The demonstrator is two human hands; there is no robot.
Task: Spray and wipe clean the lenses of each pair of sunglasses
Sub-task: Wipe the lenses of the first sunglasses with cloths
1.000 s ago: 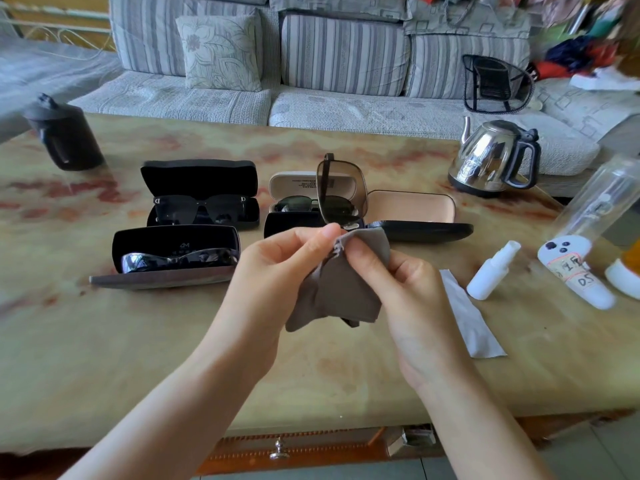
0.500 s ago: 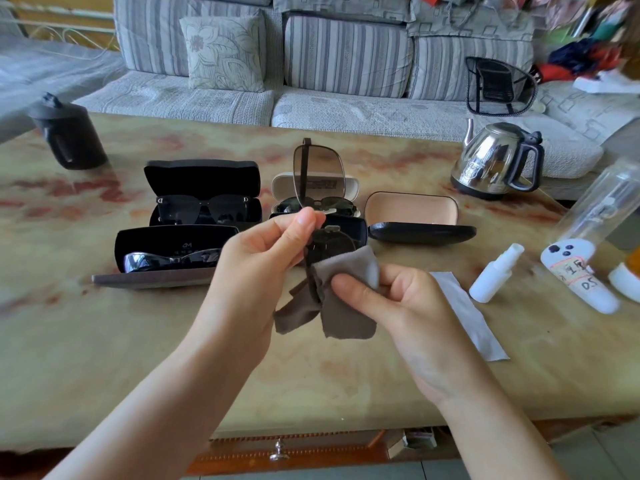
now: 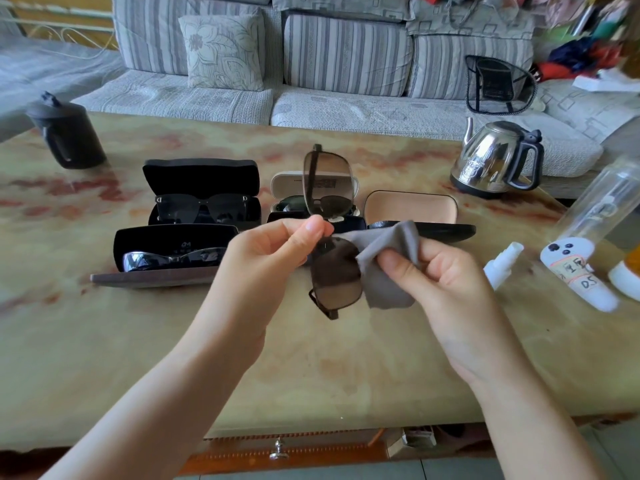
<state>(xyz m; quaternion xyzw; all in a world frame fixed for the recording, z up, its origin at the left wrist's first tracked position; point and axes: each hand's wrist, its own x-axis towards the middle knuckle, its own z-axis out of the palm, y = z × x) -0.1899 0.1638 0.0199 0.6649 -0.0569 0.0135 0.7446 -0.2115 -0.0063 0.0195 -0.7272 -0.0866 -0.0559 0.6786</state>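
My left hand (image 3: 268, 261) pinches brown-lensed sunglasses (image 3: 334, 271) at the bridge and holds them upright above the table, one lens up, one down. My right hand (image 3: 440, 275) grips a grey cloth (image 3: 388, 268) against the right edge of the lower lens. Behind lie three more pairs in open cases: black sunglasses (image 3: 202, 209), wraparound sunglasses (image 3: 173, 259) and dark sunglasses (image 3: 294, 204), partly hidden by the raised lens. A small white spray bottle (image 3: 502, 263) lies to the right.
An empty tan-lined case (image 3: 412, 211) lies open behind my right hand. A steel kettle (image 3: 495, 161) stands at the back right, a black jug (image 3: 67, 133) at the back left. A clear bottle with a labelled white cap (image 3: 585, 251) lies at the right edge. The marble table (image 3: 173, 358) fronts a sofa.
The sunglasses have turned and their lower lens has come out from under the cloth. My right hand has moved right with the cloth, now at the lens edge.
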